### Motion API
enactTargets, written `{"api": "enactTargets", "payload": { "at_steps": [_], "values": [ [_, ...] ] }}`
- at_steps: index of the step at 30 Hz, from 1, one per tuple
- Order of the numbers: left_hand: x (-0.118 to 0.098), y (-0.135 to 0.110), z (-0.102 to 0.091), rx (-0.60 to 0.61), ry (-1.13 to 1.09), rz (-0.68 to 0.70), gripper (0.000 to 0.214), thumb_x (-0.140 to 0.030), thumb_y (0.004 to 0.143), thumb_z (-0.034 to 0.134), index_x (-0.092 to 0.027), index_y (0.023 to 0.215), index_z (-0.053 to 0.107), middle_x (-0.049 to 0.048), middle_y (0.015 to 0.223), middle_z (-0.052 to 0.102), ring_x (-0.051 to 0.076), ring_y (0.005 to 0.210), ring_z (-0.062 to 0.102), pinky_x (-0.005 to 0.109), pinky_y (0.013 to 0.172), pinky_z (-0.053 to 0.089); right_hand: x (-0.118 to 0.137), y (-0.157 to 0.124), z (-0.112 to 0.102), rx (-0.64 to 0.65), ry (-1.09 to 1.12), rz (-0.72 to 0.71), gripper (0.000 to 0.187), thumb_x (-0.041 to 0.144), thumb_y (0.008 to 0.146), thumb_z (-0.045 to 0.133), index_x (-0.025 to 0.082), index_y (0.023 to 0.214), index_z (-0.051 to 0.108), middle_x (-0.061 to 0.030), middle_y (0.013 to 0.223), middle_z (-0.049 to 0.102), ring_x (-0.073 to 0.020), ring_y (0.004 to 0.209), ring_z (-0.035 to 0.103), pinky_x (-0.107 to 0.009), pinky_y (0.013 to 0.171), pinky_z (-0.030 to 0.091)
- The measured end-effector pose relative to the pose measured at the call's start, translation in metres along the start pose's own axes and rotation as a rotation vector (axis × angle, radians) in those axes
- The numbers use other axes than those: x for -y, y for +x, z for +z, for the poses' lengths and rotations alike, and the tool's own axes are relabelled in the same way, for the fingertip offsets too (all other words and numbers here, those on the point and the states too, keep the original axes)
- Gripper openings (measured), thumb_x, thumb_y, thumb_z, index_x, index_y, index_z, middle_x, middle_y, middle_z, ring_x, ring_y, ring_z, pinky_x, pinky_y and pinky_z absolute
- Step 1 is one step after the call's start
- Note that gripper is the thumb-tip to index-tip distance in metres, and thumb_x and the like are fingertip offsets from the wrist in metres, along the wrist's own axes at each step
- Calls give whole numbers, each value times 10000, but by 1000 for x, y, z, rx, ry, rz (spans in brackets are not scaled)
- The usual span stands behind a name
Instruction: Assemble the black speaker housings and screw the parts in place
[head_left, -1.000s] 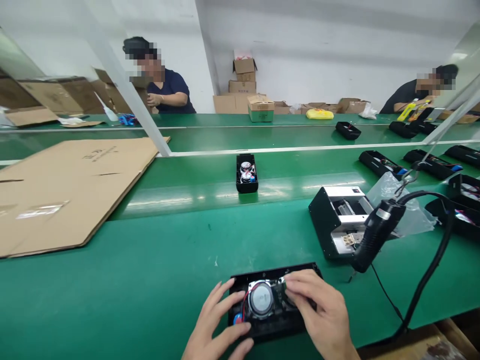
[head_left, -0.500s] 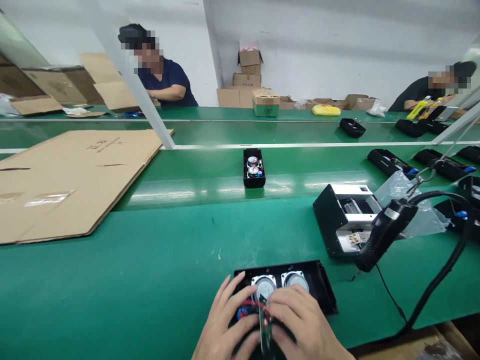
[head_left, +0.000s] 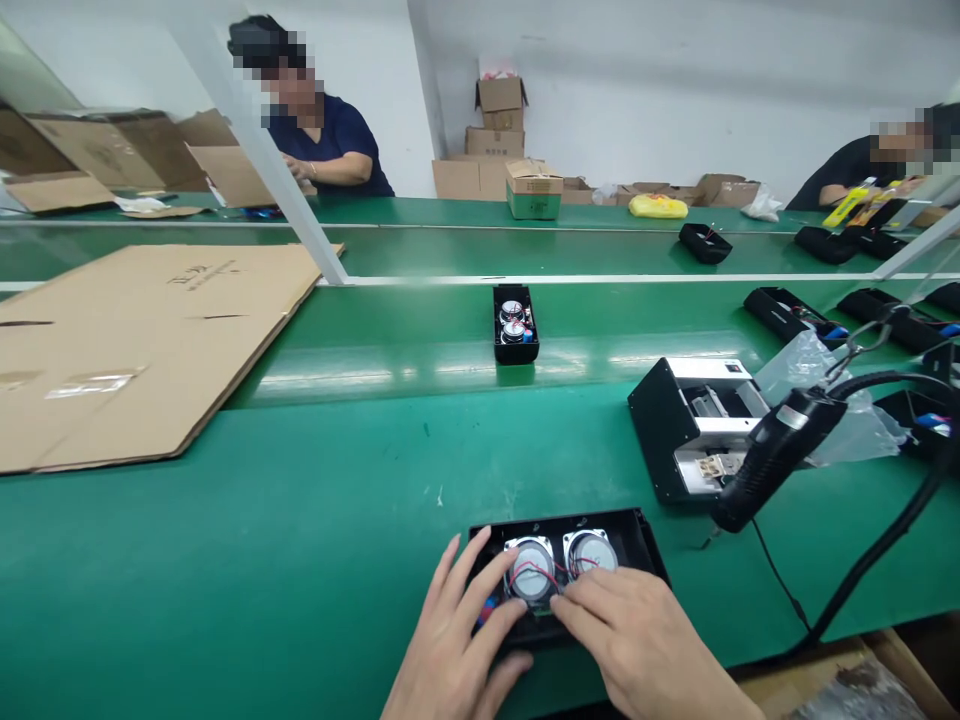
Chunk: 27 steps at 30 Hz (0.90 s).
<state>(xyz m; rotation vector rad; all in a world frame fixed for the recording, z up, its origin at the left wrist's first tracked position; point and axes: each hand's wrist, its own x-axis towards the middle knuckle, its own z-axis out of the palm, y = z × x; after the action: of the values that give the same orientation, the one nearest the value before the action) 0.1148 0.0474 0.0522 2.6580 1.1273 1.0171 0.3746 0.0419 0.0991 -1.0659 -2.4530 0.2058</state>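
Observation:
A black speaker housing (head_left: 637,545) with two round silver speaker drivers (head_left: 559,560) and red wires lies on the green bench right in front of me. My left hand (head_left: 457,640) rests on its left end with fingers spread and stretched over the edge. My right hand (head_left: 637,640) lies over its front right part, fingers pressing down beside the drivers. Neither hand lifts anything; what lies under the fingertips is hidden.
A hanging black power screwdriver (head_left: 772,460) with a thick cable dangles at right, before a black-and-white box (head_left: 694,425). Another speaker housing (head_left: 515,322) sits on the conveyor belt. Flat cardboard (head_left: 142,340) covers the left. Several housings lie far right. Two people work at the far bench.
The small circuit board held upright between my hands half a second ago is down inside the housing. Both drivers now show, and my fingers lie flatter on the housing.

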Motion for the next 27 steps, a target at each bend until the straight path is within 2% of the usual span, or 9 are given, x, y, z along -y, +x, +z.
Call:
{"api": "enactTargets", "payload": {
  "at_steps": [3,7,9,13,19,21,24,27],
  "values": [
    [-6,4,8,4,-22,-26,235,-104,947,628,-236,1116,725,59,1610,655,291,1677,404,505,1463,204,3,1,2,156,-26,26,356,-55,853,594,171,1085,741,-24,959,803,-237,781,773,-395,641,557],
    [-5,7,10,68,-15,-11,230,-131,912,704,-238,1115,725,42,1635,632,314,1705,341,490,1479,122,2,10,-6,329,-66,21,297,-23,793,638,198,971,725,-17,914,785,-244,763,754,-420,624,496],
    [-3,8,9,89,-17,10,228,-157,906,759,-241,1116,730,33,1624,643,328,1707,334,498,1483,94,2,14,-12,358,-39,32,319,-24,789,614,212,977,718,-13,921,789,-242,777,753,-421,639,484],
    [1,9,11,146,-6,37,177,-233,917,815,-249,1075,737,7,1621,652,347,1724,290,522,1490,31,3,16,-15,377,95,118,365,35,849,611,229,1137,722,-18,1027,816,-242,820,755,-415,710,512],
    [6,12,15,209,26,99,260,-340,908,895,-266,1122,767,-40,1607,668,362,1752,197,572,1484,-64,6,4,3,363,131,144,288,93,933,608,211,1151,753,-53,1090,820,-270,934,764,-409,851,579],
    [9,12,16,222,52,122,300,-353,866,941,-259,1104,783,-10,1568,698,406,1734,248,638,1476,-43,7,0,9,362,138,157,347,104,932,601,196,1234,745,-73,1111,812,-286,953,757,-425,885,596],
    [16,19,17,246,30,141,283,-416,856,978,-258,1028,818,40,1471,752,489,1661,388,781,1428,142,8,2,8,360,176,184,457,82,919,591,199,1344,713,-78,1212,804,-293,1072,745,-437,1014,583],
    [29,46,13,391,-129,60,268,-428,819,1024,-337,1006,855,-10,1391,786,495,1586,501,828,1364,273,5,23,-6,406,155,207,409,81,912,624,177,1295,730,-105,1216,806,-314,1127,735,-467,1084,544]
  ]
}}
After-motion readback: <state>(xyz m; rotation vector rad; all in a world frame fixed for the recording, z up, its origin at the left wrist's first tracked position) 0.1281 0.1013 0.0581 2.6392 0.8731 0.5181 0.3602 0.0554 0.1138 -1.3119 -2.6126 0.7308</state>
